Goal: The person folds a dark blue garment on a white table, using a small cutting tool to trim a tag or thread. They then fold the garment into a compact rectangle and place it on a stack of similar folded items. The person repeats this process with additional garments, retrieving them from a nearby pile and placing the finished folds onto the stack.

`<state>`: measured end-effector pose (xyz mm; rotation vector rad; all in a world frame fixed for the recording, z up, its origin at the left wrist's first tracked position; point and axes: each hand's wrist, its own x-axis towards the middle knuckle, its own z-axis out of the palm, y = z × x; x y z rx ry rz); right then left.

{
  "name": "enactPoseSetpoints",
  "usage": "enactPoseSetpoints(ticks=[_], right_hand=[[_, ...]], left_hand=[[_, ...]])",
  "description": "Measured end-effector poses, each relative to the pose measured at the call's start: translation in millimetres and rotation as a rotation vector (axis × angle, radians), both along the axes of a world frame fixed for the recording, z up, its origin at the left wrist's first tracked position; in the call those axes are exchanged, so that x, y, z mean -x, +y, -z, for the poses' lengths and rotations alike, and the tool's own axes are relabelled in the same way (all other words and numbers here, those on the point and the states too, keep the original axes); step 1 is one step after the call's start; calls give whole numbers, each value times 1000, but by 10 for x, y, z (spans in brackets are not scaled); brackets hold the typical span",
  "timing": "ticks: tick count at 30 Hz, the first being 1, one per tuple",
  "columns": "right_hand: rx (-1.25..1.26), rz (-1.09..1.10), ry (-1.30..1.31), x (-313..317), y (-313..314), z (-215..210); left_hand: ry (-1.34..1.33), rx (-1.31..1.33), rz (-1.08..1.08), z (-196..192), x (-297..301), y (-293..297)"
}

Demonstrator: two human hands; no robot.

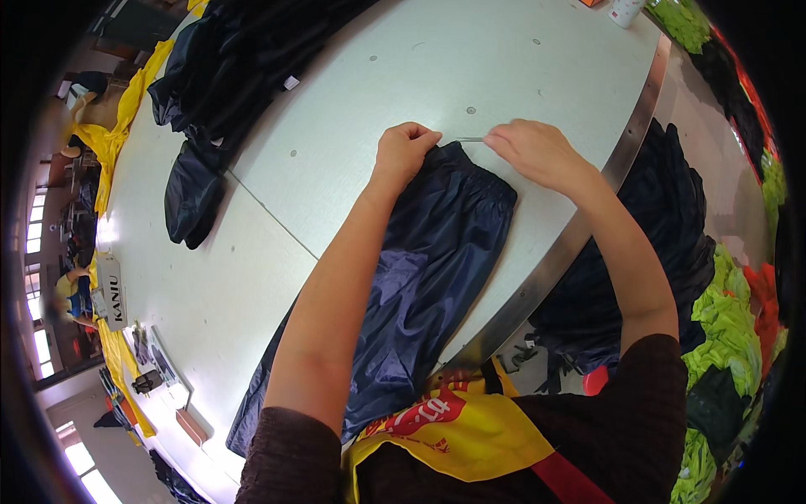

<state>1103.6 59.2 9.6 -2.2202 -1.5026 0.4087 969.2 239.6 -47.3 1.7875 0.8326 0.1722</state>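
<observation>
A dark navy pair of waterproof trousers (428,269) lies flat on the white table (353,101), its elastic waistband at the far end. My left hand (403,151) is closed on the waistband's far corner. My right hand (537,151) pinches a thin, pale cord or strip (470,139) that runs from the waistband between the two hands. Both forearms reach in from the lower edge over the garment.
A heap of dark garments (218,76) lies at the table's far left, with yellow ones (109,143) beyond. More dark garments (655,244) hang off the table's metal-edged right side, beside lime-green ones (730,328). A white bottle (625,12) stands at the far edge.
</observation>
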Motion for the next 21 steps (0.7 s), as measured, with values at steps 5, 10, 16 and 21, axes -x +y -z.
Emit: enactPoseSetpoints(ticks=[5, 10, 16, 21], right_hand=[[271, -71, -190, 73, 348, -116], [305, -72, -189, 87, 477, -47], [307, -55, -139, 106, 507, -28], [263, -7, -217, 122, 561, 19]], left_hand=[[-75, 14, -62, 58, 20, -45], [-97, -44, -106, 46, 21, -90], [-73, -76, -69, -31, -1, -117], [-142, -103, -169, -89, 30, -111]])
